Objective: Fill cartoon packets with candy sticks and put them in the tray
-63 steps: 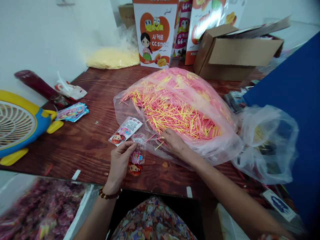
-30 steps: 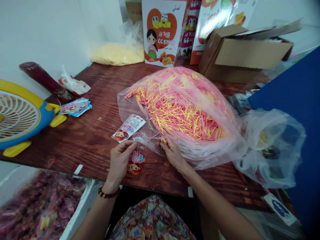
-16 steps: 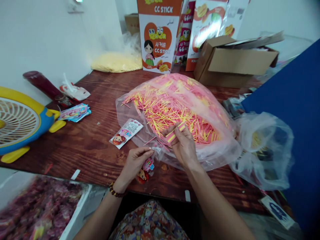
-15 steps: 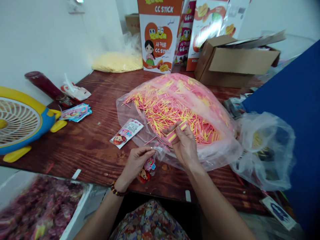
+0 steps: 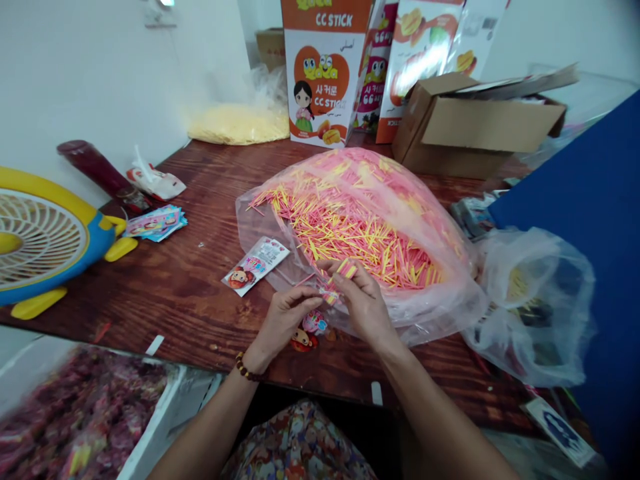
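My left hand [image 5: 287, 320] is closed on the edge of a small clear printed packet [image 5: 314, 325] with a red-haired cartoon figure. A bundle of pink and yellow candy sticks [image 5: 346, 269] is pinched in my right hand [image 5: 365, 303], its lower end at the packet's mouth. Both hands nearly meet over the front edge of a big clear plastic bag [image 5: 420, 313], which lies open with loose pink and yellow sticks [image 5: 340, 233] heaped inside. Left of the bag's opening lies a flat printed packet [image 5: 256, 265].
A yellow and blue fan [image 5: 45, 233] stands at left, near a stack of printed cards [image 5: 157, 222]. Printed cartons [image 5: 323, 80] and an open cardboard box [image 5: 480, 127] line the back. A white bin of filled packets [image 5: 170, 393] sits below the table's left front edge.
My right hand has moved down and left with the stick bundle. My left hand has shifted right with the packet, so the bundle's end now meets the packet's mouth.
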`<action>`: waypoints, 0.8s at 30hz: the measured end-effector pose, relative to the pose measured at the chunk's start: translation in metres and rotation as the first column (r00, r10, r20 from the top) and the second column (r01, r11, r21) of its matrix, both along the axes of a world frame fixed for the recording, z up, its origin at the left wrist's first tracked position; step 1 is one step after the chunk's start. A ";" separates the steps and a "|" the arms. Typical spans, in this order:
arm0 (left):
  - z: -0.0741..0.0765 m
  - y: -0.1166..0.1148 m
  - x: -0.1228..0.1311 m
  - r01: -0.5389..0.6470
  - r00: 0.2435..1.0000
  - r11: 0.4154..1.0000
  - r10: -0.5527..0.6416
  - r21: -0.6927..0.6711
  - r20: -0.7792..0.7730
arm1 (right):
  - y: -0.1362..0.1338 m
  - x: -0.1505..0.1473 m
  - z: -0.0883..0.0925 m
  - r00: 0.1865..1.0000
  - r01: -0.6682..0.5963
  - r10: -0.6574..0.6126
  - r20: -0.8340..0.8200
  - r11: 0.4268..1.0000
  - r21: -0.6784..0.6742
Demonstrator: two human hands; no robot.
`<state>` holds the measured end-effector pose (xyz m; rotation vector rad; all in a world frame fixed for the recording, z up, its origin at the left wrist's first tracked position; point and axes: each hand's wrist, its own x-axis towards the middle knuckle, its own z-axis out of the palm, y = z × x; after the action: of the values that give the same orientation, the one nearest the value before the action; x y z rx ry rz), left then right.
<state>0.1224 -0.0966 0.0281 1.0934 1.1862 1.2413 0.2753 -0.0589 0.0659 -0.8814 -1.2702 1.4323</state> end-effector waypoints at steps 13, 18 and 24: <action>0.001 0.024 0.005 0.011 0.985 0.999 -0.017 0.035 0.173 | 0.029 0.011 0.040 0.964 -0.090 0.040 0.263 0.979 0.181; 0.006 0.027 0.001 0.026 0.959 0.999 -0.035 0.035 0.282 | 0.035 0.014 0.056 1.000 0.019 -0.015 -0.022 0.985 0.170; 0.014 0.033 -0.009 -0.065 0.981 0.989 0.039 0.135 0.190 | 0.030 0.021 0.037 0.998 0.043 -0.048 0.042 0.991 0.126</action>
<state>0.1134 -0.0635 0.0421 1.0278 1.0030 1.4530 0.2962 -0.0291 0.1033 -0.8560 -1.3501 1.2888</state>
